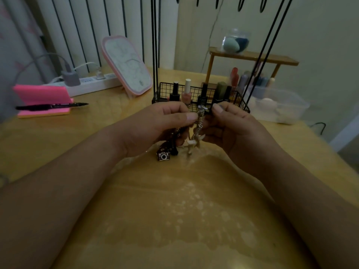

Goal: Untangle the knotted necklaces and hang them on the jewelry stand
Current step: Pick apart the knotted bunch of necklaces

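The knotted necklaces [199, 121], a silver chain snarled with darker strands and a camera charm [163, 156], hang just above the worktop [174, 200]. The left hand [163, 125] and right hand [235, 129] each pinch the tangle. The step looks like untangling; next, the strands need teasing apart before hanging on the jewelry stand [154, 55] behind.

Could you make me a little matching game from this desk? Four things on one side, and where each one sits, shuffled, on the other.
Things:
1. black pen
2. camera charm
3. sponge jar
4. pink nail polish

Places:
A. in the wire basket
B. on the pink notepad
C. hanging from the necklaces below the left hand
D. on the wooden shelf

Pairs: 1-B, 2-C, 3-D, 4-A.
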A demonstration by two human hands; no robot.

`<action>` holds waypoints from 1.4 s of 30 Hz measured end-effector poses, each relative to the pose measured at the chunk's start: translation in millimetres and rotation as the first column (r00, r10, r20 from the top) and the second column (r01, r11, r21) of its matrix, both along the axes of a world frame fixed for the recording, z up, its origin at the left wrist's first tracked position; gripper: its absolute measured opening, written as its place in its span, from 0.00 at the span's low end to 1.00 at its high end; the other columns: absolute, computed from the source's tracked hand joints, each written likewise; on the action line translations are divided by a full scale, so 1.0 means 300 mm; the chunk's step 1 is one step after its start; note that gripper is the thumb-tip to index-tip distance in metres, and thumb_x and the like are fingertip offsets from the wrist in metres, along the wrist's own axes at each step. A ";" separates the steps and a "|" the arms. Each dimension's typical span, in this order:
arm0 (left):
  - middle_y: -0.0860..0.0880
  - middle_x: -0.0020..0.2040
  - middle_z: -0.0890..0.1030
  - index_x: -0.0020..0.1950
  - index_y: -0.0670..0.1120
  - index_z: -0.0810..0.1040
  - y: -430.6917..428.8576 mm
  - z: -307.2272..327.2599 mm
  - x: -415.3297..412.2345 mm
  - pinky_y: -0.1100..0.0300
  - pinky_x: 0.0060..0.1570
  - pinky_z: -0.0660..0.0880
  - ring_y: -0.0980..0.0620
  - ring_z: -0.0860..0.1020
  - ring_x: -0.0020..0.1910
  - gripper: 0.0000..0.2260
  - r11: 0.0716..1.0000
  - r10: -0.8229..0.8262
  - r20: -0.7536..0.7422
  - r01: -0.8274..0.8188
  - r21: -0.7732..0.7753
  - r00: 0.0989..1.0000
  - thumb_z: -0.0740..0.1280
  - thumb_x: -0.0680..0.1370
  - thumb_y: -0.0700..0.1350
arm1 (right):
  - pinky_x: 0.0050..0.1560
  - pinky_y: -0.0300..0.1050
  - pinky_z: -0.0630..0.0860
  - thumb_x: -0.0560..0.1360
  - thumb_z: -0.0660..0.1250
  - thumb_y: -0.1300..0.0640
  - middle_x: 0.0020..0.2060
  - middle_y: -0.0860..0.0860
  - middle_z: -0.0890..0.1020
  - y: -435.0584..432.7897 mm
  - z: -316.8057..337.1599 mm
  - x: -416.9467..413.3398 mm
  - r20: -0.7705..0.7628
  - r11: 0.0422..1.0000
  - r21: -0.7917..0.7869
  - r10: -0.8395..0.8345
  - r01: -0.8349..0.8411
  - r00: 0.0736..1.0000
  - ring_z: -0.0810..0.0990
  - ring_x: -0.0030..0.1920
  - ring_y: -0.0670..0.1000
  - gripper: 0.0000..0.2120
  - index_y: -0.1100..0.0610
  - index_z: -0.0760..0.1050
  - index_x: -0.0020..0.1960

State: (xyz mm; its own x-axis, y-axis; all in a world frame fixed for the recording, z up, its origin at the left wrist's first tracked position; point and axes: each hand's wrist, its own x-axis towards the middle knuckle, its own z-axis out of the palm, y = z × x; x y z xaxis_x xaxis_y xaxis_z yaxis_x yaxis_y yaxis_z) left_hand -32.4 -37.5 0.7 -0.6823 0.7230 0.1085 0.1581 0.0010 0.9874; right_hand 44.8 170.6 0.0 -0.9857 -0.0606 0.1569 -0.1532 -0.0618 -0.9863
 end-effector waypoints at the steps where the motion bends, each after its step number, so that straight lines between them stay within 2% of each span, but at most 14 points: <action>1: 0.46 0.40 0.79 0.46 0.48 0.80 0.000 0.001 0.002 0.57 0.43 0.77 0.48 0.78 0.40 0.07 1.000 -0.011 -0.008 0.011 -0.001 1.000 0.71 0.80 0.50 | 0.56 0.56 0.75 0.82 0.62 0.53 0.45 0.54 0.83 -0.003 0.001 0.003 -0.010 1.000 0.017 0.013 -0.013 1.000 0.82 0.48 0.55 0.08 0.57 0.77 0.54; 4: 0.47 0.41 0.80 0.47 0.46 0.80 0.001 0.004 0.007 0.57 0.45 0.77 0.51 0.79 0.41 0.05 1.000 0.001 -0.033 0.000 0.024 0.999 0.69 0.78 0.48 | 0.55 0.54 0.75 0.82 0.63 0.53 0.43 0.53 0.82 -0.008 0.003 0.010 -0.027 0.999 0.053 0.011 -0.010 1.000 0.81 0.48 0.53 0.08 0.55 0.78 0.52; 7: 0.51 0.48 0.82 0.48 0.46 0.80 -0.001 0.003 -0.004 0.55 0.49 0.78 0.51 0.81 0.47 0.05 0.996 0.066 -0.051 -0.063 0.059 0.997 0.70 0.77 0.47 | 0.54 0.51 0.76 0.84 0.63 0.54 0.42 0.53 0.82 0.000 0.002 0.008 -0.030 0.992 0.114 -0.045 0.048 0.999 0.82 0.47 0.53 0.08 0.56 0.77 0.51; 11: 0.51 0.55 0.81 0.51 0.45 0.81 -0.001 -0.005 -0.011 0.56 0.53 0.79 0.51 0.83 0.53 0.02 0.987 0.154 -0.135 -0.147 0.066 0.979 0.68 0.81 0.41 | 0.55 0.54 0.79 0.84 0.64 0.54 0.41 0.51 0.84 0.003 -0.006 0.003 -0.081 0.934 0.332 -0.115 0.135 0.990 0.84 0.48 0.55 0.10 0.56 0.79 0.47; 13: 0.50 0.55 0.82 0.52 0.44 0.80 0.002 -0.005 -0.009 0.55 0.53 0.80 0.50 0.83 0.53 0.03 0.983 0.179 -0.156 -0.168 0.081 0.971 0.67 0.83 0.39 | 0.57 0.55 0.80 0.83 0.65 0.53 0.40 0.50 0.84 0.003 -0.003 0.004 -0.084 0.926 0.356 -0.101 0.124 0.991 0.84 0.50 0.56 0.11 0.55 0.78 0.44; 16: 0.47 0.51 0.84 0.54 0.42 0.77 -0.002 0.007 -0.006 0.54 0.52 0.82 0.47 0.84 0.51 0.03 0.983 0.157 -0.093 -0.146 0.112 0.983 0.64 0.83 0.38 | 0.54 0.51 0.80 0.78 0.64 0.53 0.38 0.48 0.83 0.015 0.002 0.005 -0.079 0.926 0.368 -0.063 0.088 0.995 0.84 0.50 0.56 0.10 0.53 0.76 0.40; 18: 0.47 0.46 0.84 0.54 0.41 0.77 -0.003 0.008 -0.004 0.55 0.50 0.81 0.47 0.84 0.48 0.03 0.990 0.124 -0.076 -0.118 0.073 0.989 0.64 0.84 0.38 | 0.53 0.50 0.80 0.81 0.65 0.54 0.38 0.49 0.83 0.022 0.000 0.004 -0.101 0.917 0.385 -0.073 0.107 0.992 0.85 0.49 0.55 0.10 0.54 0.77 0.42; 24: 0.55 0.36 0.78 0.56 0.45 0.78 0.010 0.004 0.014 0.61 0.47 0.78 0.56 0.77 0.38 0.03 0.992 0.110 -0.125 -0.115 -0.040 0.986 0.67 0.83 0.42 | 0.50 0.48 0.81 0.85 0.63 0.53 0.43 0.52 0.85 0.012 0.003 0.008 -0.204 0.894 0.368 -0.189 0.254 0.961 0.85 0.46 0.51 0.13 0.61 0.80 0.53; 27: 0.51 0.42 0.81 0.57 0.47 0.80 0.009 0.002 0.020 0.60 0.46 0.78 0.55 0.78 0.41 0.06 0.990 0.082 -0.196 -0.104 -0.100 0.977 0.70 0.82 0.45 | 0.49 0.45 0.82 0.85 0.63 0.51 0.44 0.51 0.85 0.006 0.008 0.011 -0.223 0.891 0.362 -0.202 0.273 0.954 0.85 0.46 0.50 0.12 0.58 0.81 0.55; 29: 0.46 0.43 0.81 0.53 0.47 0.81 0.009 0.000 0.026 0.59 0.44 0.77 0.52 0.77 0.41 0.02 0.990 0.078 -0.222 -0.102 -0.099 0.972 0.70 0.81 0.44 | 0.49 0.46 0.81 0.85 0.62 0.51 0.44 0.52 0.85 0.004 0.009 0.010 -0.194 0.911 0.313 -0.215 0.268 0.957 0.85 0.46 0.50 0.12 0.57 0.81 0.55; 32: 0.49 0.39 0.80 0.50 0.44 0.81 0.009 -0.002 0.023 0.65 0.39 0.75 0.54 0.77 0.37 0.02 0.990 0.105 -0.216 -0.123 -0.071 0.971 0.69 0.82 0.41 | 0.48 0.47 0.80 0.86 0.61 0.51 0.45 0.53 0.86 0.006 0.016 0.005 -0.103 0.962 0.158 -0.208 0.223 0.973 0.85 0.46 0.52 0.13 0.58 0.79 0.57; 36: 0.48 0.39 0.78 0.51 0.42 0.80 0.013 -0.009 0.012 0.61 0.45 0.79 0.51 0.78 0.40 0.04 0.991 0.125 -0.184 -0.131 -0.020 0.975 0.66 0.83 0.40 | 0.46 0.45 0.80 0.87 0.58 0.52 0.44 0.52 0.85 0.008 0.024 0.004 -0.033 0.979 0.072 -0.189 0.191 0.981 0.85 0.46 0.51 0.15 0.62 0.76 0.62; 39: 0.48 0.45 0.82 0.50 0.43 0.78 0.014 -0.011 -0.002 0.55 0.52 0.80 0.51 0.81 0.47 0.05 0.988 0.154 -0.133 -0.148 0.049 0.979 0.64 0.84 0.40 | 0.50 0.50 0.80 0.86 0.59 0.52 0.40 0.52 0.84 0.005 0.017 0.003 -0.022 0.978 0.117 -0.171 0.173 0.985 0.84 0.45 0.52 0.14 0.60 0.77 0.59; 42: 0.47 0.49 0.82 0.42 0.49 0.80 0.009 -0.002 -0.005 0.52 0.57 0.79 0.48 0.81 0.54 0.11 0.981 0.149 -0.073 -0.138 0.140 0.986 0.62 0.81 0.42 | 0.52 0.52 0.80 0.86 0.61 0.52 0.40 0.57 0.83 0.001 0.009 0.003 -0.043 0.956 0.210 -0.202 0.206 0.979 0.85 0.46 0.55 0.11 0.59 0.77 0.55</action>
State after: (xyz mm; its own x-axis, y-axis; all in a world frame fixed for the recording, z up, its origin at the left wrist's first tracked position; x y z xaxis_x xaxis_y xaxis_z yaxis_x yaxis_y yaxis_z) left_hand -33.9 -34.9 0.2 -0.7628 0.5932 0.2575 0.2465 -0.1014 0.9638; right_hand 45.6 170.9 2.7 -0.9773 0.1072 0.1825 -0.1611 0.1828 -0.9699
